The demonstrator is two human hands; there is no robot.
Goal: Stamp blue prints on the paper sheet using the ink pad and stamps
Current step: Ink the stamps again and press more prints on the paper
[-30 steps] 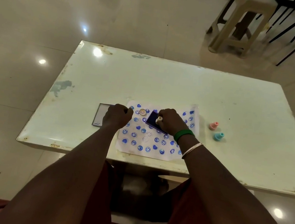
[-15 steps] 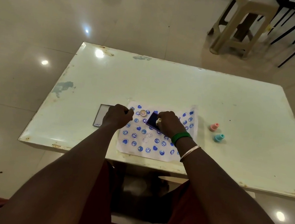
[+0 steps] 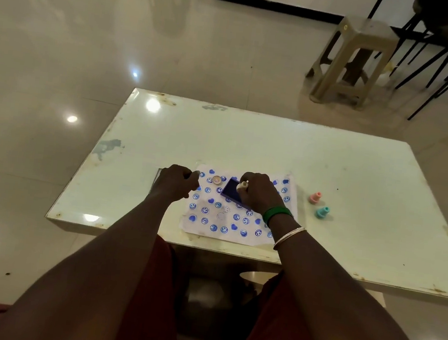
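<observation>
The paper sheet (image 3: 227,224) lies flat at the near edge of the table (image 3: 358,172), in front of the person, and is covered with rows of blue smiley and heart prints. The ink pad (image 3: 232,193) sits on the sheet's far half, slightly tilted. The right hand (image 3: 256,193) rests at the pad's right side, its fingers curled tightly round a small cream stamp (image 3: 242,185), whose tip pokes out past the thumb and sits over the blue pad; whether it touches the ink cannot be told. A green bangle (image 3: 276,213) and a silver bangle (image 3: 289,235) circle that wrist. The left hand (image 3: 176,182) sits at the sheet's left edge with fingers closed into a fist, knuckles up; whether it pinches anything cannot be told. It partly hides a flat dark-edged lid (image 3: 156,182). A round tan stamp (image 3: 217,179) lies on the sheet between the hands. A pink stamp (image 3: 315,197) and a teal stamp (image 3: 323,211) stand close together on the table, right of the sheet
</observation>
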